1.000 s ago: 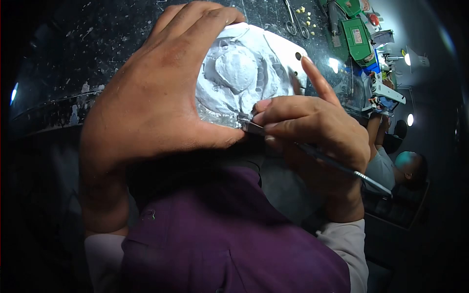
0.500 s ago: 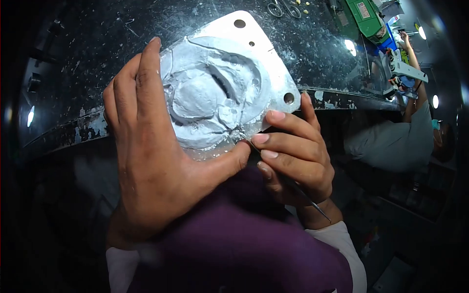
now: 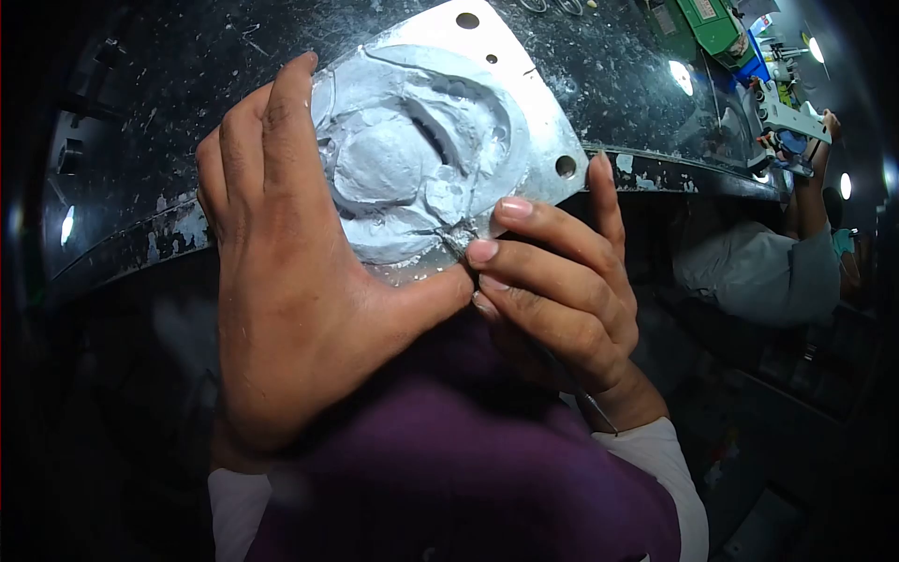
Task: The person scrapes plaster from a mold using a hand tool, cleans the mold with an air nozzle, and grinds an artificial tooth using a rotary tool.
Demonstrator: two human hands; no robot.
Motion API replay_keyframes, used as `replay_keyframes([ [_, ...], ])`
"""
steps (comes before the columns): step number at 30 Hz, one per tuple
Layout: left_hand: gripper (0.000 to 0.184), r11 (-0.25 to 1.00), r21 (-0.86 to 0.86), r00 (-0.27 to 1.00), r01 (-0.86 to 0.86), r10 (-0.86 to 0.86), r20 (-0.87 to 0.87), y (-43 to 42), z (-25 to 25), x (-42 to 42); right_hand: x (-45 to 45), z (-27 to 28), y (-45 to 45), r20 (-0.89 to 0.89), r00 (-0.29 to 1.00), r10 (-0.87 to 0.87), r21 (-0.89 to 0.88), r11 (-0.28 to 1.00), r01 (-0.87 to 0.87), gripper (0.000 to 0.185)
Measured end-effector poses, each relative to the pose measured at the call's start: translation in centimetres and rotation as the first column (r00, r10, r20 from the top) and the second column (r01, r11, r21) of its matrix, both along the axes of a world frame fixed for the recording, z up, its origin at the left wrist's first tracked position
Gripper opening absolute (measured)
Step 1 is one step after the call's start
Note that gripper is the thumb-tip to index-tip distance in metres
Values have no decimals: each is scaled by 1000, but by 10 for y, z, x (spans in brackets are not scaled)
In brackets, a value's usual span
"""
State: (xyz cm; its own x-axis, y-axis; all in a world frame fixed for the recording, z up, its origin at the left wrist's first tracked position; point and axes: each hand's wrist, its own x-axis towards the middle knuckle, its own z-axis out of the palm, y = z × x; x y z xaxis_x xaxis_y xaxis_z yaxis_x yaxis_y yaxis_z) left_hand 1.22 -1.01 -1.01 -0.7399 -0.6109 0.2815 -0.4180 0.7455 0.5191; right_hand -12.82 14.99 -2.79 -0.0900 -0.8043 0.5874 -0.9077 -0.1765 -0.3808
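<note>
A silvery metal plate (image 3: pixel 546 108) with holes near its corners lies tilted at the bench's front edge. Set in it is a grey-white plaster mould (image 3: pixel 379 167) with a raised centre and a curved groove. My left hand (image 3: pixel 286 281) grips the plate's left side, fingers over the far edge and thumb along the near edge. Between the fingertips of my right hand (image 3: pixel 571 290) is a thin metal carving tool (image 3: pixel 596 408). Its working end is at the mould's near rim, where crumbs of plaster lie; the tip is mostly hidden by my fingers. The other end points toward my right wrist.
The black, scuffed workbench (image 3: pixel 206 103) carries scissors (image 3: pixel 554 6) at the back and a green box-like machine (image 3: pixel 707 23) at the far right. Another person in a light shirt (image 3: pixel 758 272) sits at the right, an arm near a white device (image 3: pixel 787 117).
The view has shifted a little, so the plate appears higher. My right fingers have moved slightly up and left along the mould's near rim with the tool. The left hand keeps its grip.
</note>
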Motion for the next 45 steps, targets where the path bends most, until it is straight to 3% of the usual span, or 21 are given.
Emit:
replay_keyframes([
  [7,109,1000,-30,1000,-3,2,-31,3,-5,-2,-3,-24,-2,-121,992,36,-130,990,-52,37],
  [9,107,999,-30,1000,-12,11,-29,2,0,0,4,-26,-9,-115,993,2,-252,967,-32,19],
  [13,105,999,-35,999,-19,18,-38,2,0,0,7,-34,-12,-101,995,-20,-304,952,-12,20],
  [15,104,999,-37,999,-19,17,-48,3,0,0,10,-31,-11,-73,997,-33,-312,950,8,19],
  [17,103,998,-42,999,-38,36,-36,4,0,0,10,-25,-9,137,991,-4,-293,955,45,18],
  [21,103,998,-47,999,-40,38,-37,4,-2,0,9,-25,-12,31,999,-24,-285,958,32,23],
  [25,103,998,-45,998,-45,44,-41,5,-2,0,11,-24,-13,38,999,-32,-295,955,42,22],
  [28,103,998,-45,998,-40,38,-48,4,-1,-1,10,-23,-13,142,990,13,-308,951,31,19],
  [42,102,999,-40,999,-19,18,-46,2,-1,1,8,-27,-16,-24,1000,-16,-323,946,8,20],
  [45,103,999,-38,999,-34,33,-28,3,0,-1,8,-22,-12,73,997,1,-290,957,20,20],
])
